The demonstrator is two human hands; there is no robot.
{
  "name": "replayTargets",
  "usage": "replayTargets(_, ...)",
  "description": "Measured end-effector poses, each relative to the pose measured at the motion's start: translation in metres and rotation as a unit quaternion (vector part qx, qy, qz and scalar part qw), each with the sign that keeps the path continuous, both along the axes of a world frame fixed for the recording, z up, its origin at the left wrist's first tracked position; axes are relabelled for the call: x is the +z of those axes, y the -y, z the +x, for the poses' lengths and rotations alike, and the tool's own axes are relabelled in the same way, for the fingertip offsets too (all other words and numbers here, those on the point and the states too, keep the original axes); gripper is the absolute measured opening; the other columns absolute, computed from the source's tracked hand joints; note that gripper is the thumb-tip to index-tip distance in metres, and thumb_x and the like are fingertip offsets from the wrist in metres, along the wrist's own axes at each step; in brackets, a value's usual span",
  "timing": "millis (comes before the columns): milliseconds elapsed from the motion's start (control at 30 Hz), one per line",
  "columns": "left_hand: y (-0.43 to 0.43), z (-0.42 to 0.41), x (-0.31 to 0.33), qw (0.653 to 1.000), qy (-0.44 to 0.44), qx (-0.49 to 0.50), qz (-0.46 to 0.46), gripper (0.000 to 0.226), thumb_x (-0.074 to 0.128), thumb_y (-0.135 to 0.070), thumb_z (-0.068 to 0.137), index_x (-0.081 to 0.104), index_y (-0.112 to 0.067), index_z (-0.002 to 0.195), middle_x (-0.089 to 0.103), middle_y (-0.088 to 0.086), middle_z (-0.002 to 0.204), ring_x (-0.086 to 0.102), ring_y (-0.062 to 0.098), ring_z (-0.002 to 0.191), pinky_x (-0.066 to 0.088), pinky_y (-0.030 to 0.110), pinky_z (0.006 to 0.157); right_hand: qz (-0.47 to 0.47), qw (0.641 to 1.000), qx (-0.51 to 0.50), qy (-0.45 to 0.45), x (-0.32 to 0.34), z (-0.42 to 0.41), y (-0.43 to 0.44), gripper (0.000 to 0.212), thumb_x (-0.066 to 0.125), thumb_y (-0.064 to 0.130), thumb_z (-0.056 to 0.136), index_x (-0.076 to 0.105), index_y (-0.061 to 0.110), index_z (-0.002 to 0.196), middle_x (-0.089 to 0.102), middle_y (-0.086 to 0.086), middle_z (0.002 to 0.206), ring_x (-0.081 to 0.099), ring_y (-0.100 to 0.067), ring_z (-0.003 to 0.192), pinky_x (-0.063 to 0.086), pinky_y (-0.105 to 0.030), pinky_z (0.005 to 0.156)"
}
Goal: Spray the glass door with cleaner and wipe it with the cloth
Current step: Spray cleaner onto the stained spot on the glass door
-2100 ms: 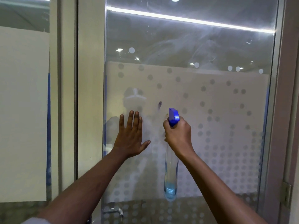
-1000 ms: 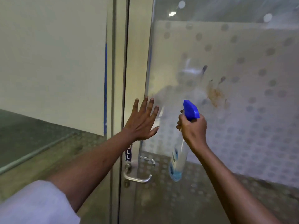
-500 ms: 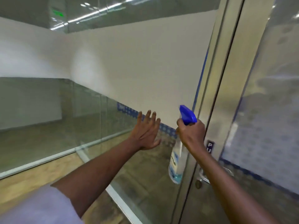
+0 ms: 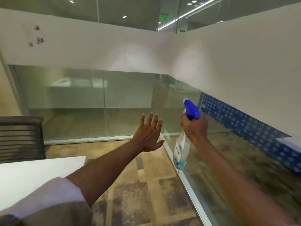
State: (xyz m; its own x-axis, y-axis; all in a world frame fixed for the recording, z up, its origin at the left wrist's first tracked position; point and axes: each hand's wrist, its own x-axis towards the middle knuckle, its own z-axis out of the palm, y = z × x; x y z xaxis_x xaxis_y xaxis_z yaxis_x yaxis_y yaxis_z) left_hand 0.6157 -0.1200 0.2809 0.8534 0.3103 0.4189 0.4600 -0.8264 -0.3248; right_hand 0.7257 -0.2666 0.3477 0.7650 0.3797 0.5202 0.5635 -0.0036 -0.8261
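Note:
My right hand (image 4: 194, 128) grips the neck of a clear spray bottle (image 4: 181, 151) with a blue trigger head and a little blue liquid at its bottom; the bottle hangs down below the fist. My left hand (image 4: 149, 134) is held out in the air with its fingers spread and nothing in it. The glass door is out of view; only glass partition walls (image 4: 130, 101) with a frosted white band show ahead and to the right. No cloth is in sight.
A white table (image 4: 32, 175) corner lies at the lower left, with a dark slatted chair back (image 4: 21, 137) behind it. Patterned carpet (image 4: 146, 193) covers the floor. A blue dotted strip (image 4: 244, 126) runs along the right glass wall, which meets the floor in a metal rail.
My view has swung left, away from the glass door and its handle, to the room's corner. My left hand has come off the glass. The right hand still holds the bottle.

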Motion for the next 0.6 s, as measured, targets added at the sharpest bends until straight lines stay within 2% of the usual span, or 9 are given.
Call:
replayTargets(267, -0.087, -0.158, -0.029, 0.987, -0.01, 0.158, -0.01, 0.087, 0.032, -0.066, 0.086, 0.028, -0.002, 0.145, 0.028, 0.03, 0.152, 0.02, 0.049, 0.141, 0.013, 0.069, 0.11, 0.016, 0.983, 0.181, 0.023, -0.028, -0.111, -0.142, 0.047, 0.053, 0.043, 0.074, 0.059, -0.002, 0.065, 0.062, -0.024, 0.057, 0.064, -0.04, 0.057, 0.055, -0.051, 0.063)
replayTargets(367, -0.108, -0.209, -0.042, 0.976, -0.009, 0.217, -0.024, 0.087, 0.034, -0.066, 0.087, 0.026, -0.003, 0.146, 0.024, 0.029, 0.154, 0.017, 0.048, 0.143, 0.011, 0.068, 0.112, -0.01, 0.964, 0.267, 0.009, -0.038, -0.155, -0.188, 0.035, 0.058, 0.035, 0.077, 0.062, 0.002, 0.065, 0.065, -0.017, 0.058, 0.065, -0.033, 0.057, 0.057, -0.047, 0.066)
replayTargets(467, -0.126, -0.256, -0.06, 0.956, -0.01, 0.288, -0.046, 0.087, 0.037, -0.067, 0.085, 0.031, -0.003, 0.144, 0.028, 0.028, 0.153, 0.019, 0.047, 0.142, 0.015, 0.069, 0.11, -0.056, 0.92, 0.387, -0.014, -0.053, -0.196, -0.234, 0.021, 0.064, 0.018, 0.087, 0.065, 0.001, 0.076, 0.068, -0.018, 0.064, 0.065, -0.029, 0.058, 0.058, -0.046, 0.071)
replayTargets(600, -0.141, -0.316, -0.085, 0.916, -0.003, 0.392, -0.082, 0.087, 0.035, -0.068, 0.086, 0.026, -0.007, 0.148, 0.021, 0.022, 0.157, 0.011, 0.044, 0.146, 0.012, 0.068, 0.112, -0.095, 0.845, 0.526, -0.031, -0.079, -0.25, -0.288, 0.019, 0.065, 0.022, 0.093, 0.064, 0.008, 0.08, 0.069, -0.018, 0.069, 0.067, -0.028, 0.062, 0.057, -0.045, 0.075)
